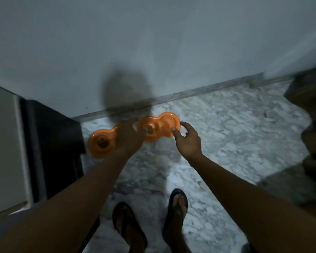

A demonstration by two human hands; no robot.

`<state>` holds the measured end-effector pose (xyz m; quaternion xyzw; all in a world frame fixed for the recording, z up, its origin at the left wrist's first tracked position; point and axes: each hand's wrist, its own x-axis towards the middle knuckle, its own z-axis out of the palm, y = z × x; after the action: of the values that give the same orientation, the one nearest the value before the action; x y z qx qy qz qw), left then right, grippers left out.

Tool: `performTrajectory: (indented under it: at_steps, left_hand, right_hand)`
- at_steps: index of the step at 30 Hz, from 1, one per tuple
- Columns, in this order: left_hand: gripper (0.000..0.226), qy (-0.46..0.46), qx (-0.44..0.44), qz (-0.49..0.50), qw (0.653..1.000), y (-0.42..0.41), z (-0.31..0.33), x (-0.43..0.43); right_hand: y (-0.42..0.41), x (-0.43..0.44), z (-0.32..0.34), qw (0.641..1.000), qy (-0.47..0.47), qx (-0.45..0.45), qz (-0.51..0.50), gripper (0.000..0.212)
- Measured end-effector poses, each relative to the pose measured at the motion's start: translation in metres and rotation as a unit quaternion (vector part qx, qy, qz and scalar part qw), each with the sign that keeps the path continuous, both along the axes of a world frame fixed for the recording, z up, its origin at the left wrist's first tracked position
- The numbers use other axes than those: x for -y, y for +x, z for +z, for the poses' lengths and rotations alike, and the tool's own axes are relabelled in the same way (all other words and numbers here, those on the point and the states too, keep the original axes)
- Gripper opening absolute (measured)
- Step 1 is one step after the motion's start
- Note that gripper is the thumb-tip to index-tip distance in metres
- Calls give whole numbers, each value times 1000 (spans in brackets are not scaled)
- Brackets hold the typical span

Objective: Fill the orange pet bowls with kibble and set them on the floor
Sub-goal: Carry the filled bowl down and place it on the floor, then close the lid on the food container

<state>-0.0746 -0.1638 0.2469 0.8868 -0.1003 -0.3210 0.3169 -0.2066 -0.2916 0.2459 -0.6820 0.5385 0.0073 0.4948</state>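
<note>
A pale grey wall is filling the upper half of the view, with a round shadow lying on it. A grey skirting strip is running along its foot. At left, a dark cabinet is standing beside a pale panel. Two dark flip-flops are showing at the bottom edge. A blurred brown object is sitting at right.
</note>
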Motion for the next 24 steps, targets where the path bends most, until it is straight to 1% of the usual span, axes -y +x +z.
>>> performTrajectory:
  at_steps: [2,4,7,10,12,13,16,21,24]
  left_hand:
    - [46,-12,27,-21,999,1,83,-16]
    - [47,-38,78,-54,995,3,173,-45]
    - [51,-58,128,-80,987,7,281,-96]
    - [45,-82,191,-94,974,8,370,-158]
    - [40,-79,240,-85,964,11,414,-202]
    - [39,-76,250,-71,963,10,436,-232]
    - [35,-58,246,-40,967,5,487,-320]
    - [34,-24,237,-48,970,13,547,-454]
    - [33,-24,245,-6,969,20,571,-564]
  right_hand:
    - [-4,-18,84,1000,-18,22,1,50]
    - [-5,-42,178,998,-43,53,10,48]
    - [-2,-78,291,991,-85,88,54,47]
    - [2,-121,374,981,-114,122,95,44]
    - [10,-154,411,973,-119,152,122,42]
    - [14,-179,431,968,-119,168,142,41]
    - [23,-259,476,955,-105,194,196,41]
    - [45,-386,525,939,-93,242,228,34]
    - [70,-490,543,925,-82,266,259,30]
